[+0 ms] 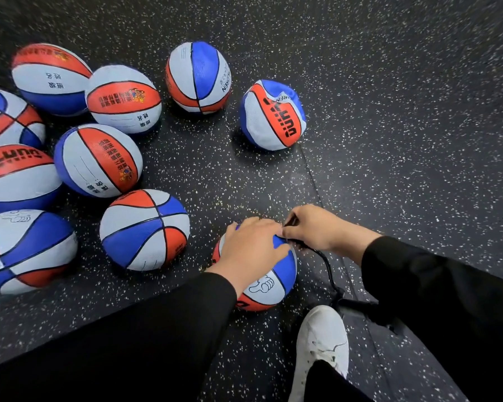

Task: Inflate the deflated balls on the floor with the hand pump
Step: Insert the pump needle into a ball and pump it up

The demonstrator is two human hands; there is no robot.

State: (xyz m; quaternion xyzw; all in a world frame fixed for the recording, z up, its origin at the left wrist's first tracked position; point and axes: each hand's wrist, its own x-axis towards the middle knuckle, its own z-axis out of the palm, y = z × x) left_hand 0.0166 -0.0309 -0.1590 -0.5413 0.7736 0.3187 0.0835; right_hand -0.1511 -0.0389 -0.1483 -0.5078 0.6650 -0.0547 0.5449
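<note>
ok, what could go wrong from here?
1. The left hand only rests on top of the ball; it could roll and bend the needle, which is hidden under the right hand.
2. The hose runs close to the white shoe; a foot shift might tug it loose.

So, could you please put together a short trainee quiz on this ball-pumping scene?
1. True or false: the left hand rests on top of the ball with the thumbs-up drawing.
2. What does the right hand pinch at that ball? A) a black hose B) a white shoe C) a dented ball
3. Which ball looks most deflated?

Key
1. True.
2. A: the black hose runs from the fingers back toward the pump by the white shoe.
3. The dented ball, lying apart to the right of the group.
</note>
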